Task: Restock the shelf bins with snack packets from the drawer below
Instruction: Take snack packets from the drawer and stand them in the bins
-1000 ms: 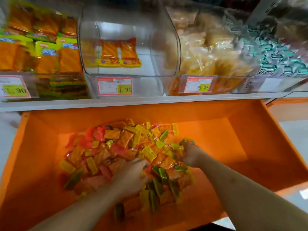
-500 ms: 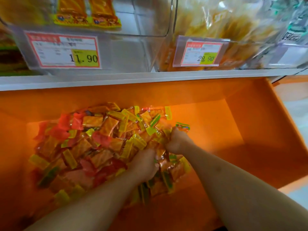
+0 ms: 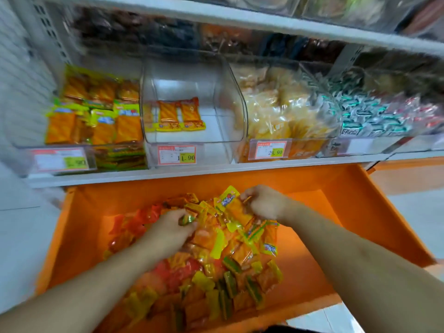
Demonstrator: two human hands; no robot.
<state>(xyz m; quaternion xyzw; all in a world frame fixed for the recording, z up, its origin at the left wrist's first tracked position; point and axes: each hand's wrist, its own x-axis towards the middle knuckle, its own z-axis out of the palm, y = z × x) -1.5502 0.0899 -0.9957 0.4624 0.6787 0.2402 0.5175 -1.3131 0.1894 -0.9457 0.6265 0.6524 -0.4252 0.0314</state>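
A heap of packets point(image 3: 216, 255) is seen in the orange drawer point(image 3: 374, 212), which is pulled out under the shelf point(image 3: 216, 171). The heap lies in the left and middle part of the drawer. A bunch of packets near the top of the heap is gripped by both hands. The left hand point(image 3: 171, 228) is curled round a few packets at the middle of the heap. The right hand point(image 3: 264, 201) is closed on more packets at the far edge, and one yellow packet point(image 3: 227, 197) is seen poking up just beside it.

The job looks barely begun. The middle bin point(image 3: 192, 140), right above the drawer, is almost empty (only a few orange packets point(image 3: 179, 115) are seen on its floor). The left bin point(image 3: 96, 140) and the bin of pale bags point(image 3: 286, 111) to the right look full. So the middle bin is judged to be the one to be filled, and many handfuls are still needed.

Open room is found on the right side of the drawer, where bare orange floor is shown. The way up is mostly free, but the shelf edge sticks out between the drawer and the bins. The hands must be lifted out past that edge, then over the clear front wall of the bin. Loose packets could be dropped there.
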